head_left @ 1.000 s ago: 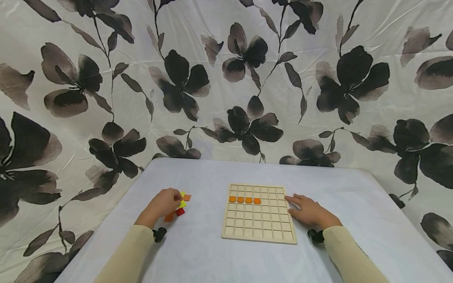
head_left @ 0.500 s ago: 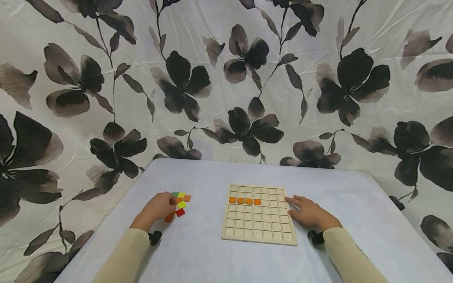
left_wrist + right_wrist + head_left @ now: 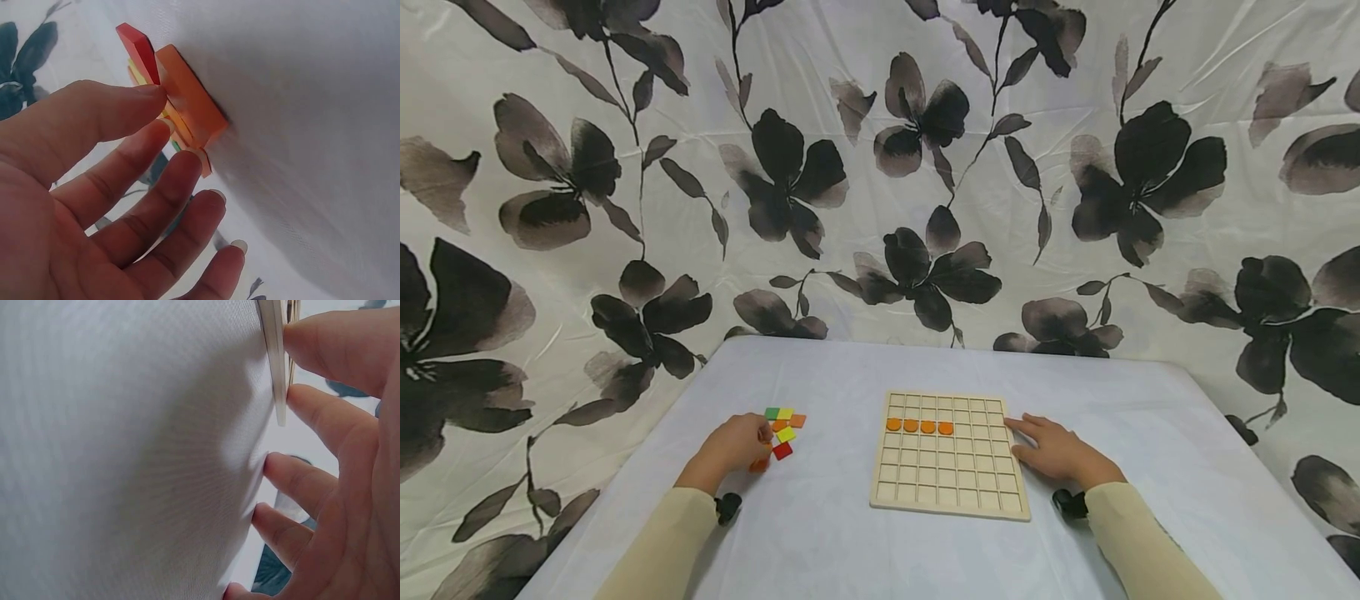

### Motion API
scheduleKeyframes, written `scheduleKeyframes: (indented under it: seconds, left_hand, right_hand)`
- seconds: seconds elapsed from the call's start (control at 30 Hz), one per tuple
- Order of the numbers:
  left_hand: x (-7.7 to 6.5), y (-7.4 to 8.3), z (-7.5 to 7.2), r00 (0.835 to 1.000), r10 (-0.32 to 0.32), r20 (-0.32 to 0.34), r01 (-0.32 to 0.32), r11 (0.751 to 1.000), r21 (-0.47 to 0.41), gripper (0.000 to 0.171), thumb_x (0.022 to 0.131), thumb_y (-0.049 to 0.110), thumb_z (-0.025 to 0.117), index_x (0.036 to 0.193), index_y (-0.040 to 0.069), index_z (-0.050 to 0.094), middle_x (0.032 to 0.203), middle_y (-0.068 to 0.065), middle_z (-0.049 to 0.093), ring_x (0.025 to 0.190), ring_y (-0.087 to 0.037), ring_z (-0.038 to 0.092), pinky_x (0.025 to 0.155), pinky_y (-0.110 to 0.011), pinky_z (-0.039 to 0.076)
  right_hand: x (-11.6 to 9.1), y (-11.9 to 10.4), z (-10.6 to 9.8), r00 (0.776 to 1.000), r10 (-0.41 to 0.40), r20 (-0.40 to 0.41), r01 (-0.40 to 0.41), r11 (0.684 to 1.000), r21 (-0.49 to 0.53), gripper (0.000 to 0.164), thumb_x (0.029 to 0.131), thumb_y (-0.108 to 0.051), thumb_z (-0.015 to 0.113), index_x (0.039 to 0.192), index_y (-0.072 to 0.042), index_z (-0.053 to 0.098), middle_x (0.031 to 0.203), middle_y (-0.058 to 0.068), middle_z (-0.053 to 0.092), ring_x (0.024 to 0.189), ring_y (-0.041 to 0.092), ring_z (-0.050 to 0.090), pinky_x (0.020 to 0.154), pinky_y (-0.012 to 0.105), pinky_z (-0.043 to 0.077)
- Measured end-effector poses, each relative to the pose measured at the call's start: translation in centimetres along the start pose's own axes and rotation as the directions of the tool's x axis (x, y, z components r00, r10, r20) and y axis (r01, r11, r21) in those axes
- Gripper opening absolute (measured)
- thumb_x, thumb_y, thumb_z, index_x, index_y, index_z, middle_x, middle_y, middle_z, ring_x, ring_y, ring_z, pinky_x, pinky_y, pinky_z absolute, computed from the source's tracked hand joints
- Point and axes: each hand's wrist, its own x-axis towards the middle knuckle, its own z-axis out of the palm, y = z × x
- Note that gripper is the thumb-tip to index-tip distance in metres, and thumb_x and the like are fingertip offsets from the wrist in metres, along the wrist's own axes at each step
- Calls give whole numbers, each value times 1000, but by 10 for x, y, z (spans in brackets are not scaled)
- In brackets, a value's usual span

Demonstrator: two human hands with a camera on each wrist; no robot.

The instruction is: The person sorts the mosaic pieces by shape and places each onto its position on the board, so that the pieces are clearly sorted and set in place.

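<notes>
My left hand (image 3: 733, 443) is at the left edge of a small group of coloured tiles. In the left wrist view its thumb and fingers (image 3: 187, 172) are loosely bent, tips at an orange tile (image 3: 190, 90); a slight gap shows between thumb and forefinger. A red tile (image 3: 783, 450), yellow tile (image 3: 786, 434), green tile (image 3: 772, 413) and further orange pieces lie beside it. My right hand (image 3: 1058, 452) rests on the table, thumb and forefinger touching the right edge of a wooden grid board (image 3: 951, 475). Its other fingertips press on the cloth.
Several round orange pieces (image 3: 912, 426) sit in one row of the board, starting from its left side. A white cloth covers the table (image 3: 827, 533). Behind it hangs a floral fabric (image 3: 917, 192). A dark wrist device (image 3: 728, 508) is on the left wrist.
The left hand has drawn back left and slightly nearer, off the tiles, uncovering the green tile and a round orange piece. The right hand and board have not moved.
</notes>
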Motion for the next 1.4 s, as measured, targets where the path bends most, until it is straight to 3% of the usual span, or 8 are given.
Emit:
scheduleKeyframes:
  seconds: [0.43, 0.7, 0.9, 1.4]
  left_hand:
    - [-6, 2, 1, 1000, 14, -2, -14, 1000, 3, 19, 82, 16, 70, 96, 8, 62, 86, -5, 58, 79, -21, 52, 66, -32, 45]
    - [-6, 7, 5, 999, 22, -29, -20, 998, 58, 17, 82, 15, 69, 93, 6, 60, 83, -5, 58, 76, -21, 51, 64, -32, 45]
    - [-5, 12, 10, 999, 5, -44, -1, 997, 71, 15, 82, 15, 66, 88, 5, 56, 76, -6, 55, 69, -21, 50, 59, -29, 41]
    - [-3, 12, 10, 998, -30, -52, 33, 998, 56, 19, 79, 17, 70, 87, 5, 57, 79, -6, 55, 73, -20, 51, 59, -28, 41]
  right_hand:
    - [0, -1, -2, 1000, 4, 10, -4, 1000, -1, 56, 95, -39, 53, 147, -19, 43, 153, 23, 33, 138, 50, 30, 101, 77, 22]
    - [0, 0, -1, 1000, 5, 11, -5, 1000, 0, 56, 95, -39, 53, 147, -19, 42, 153, 23, 33, 138, 50, 30, 101, 76, 21]
    - [0, -1, -1, 1000, 13, 12, -13, 1000, 2, 56, 95, -39, 53, 147, -20, 42, 153, 23, 33, 138, 50, 30, 102, 76, 22]
    - [0, -1, -2, 1000, 17, 14, -17, 1000, 3, 56, 95, -39, 53, 146, -20, 43, 153, 23, 33, 139, 50, 30, 103, 75, 22]
